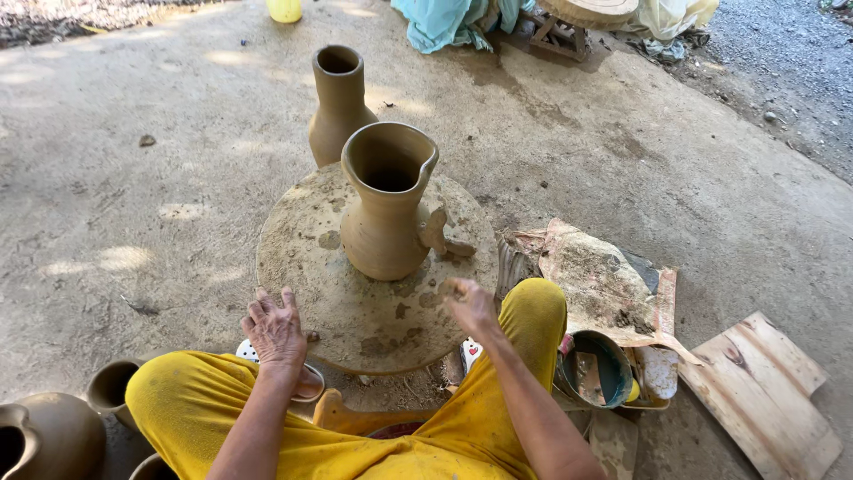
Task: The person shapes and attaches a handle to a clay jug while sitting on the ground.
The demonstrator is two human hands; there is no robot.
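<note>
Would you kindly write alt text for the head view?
An unfired brown clay jug with a spout stands on a round clay-smeared turntable. The left hand rests flat on its near edge; the right hand hovers, fingers pinched. A taller clay vase stands behind.

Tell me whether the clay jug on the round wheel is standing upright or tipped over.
Upright. The clay jug stands on its base on the round wheel, open mouth and spout facing up, with neither hand touching it.

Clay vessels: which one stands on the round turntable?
The spouted clay jug with a pinched lip. The tall vase stands behind on the ground; other pots sit at lower left.
</note>
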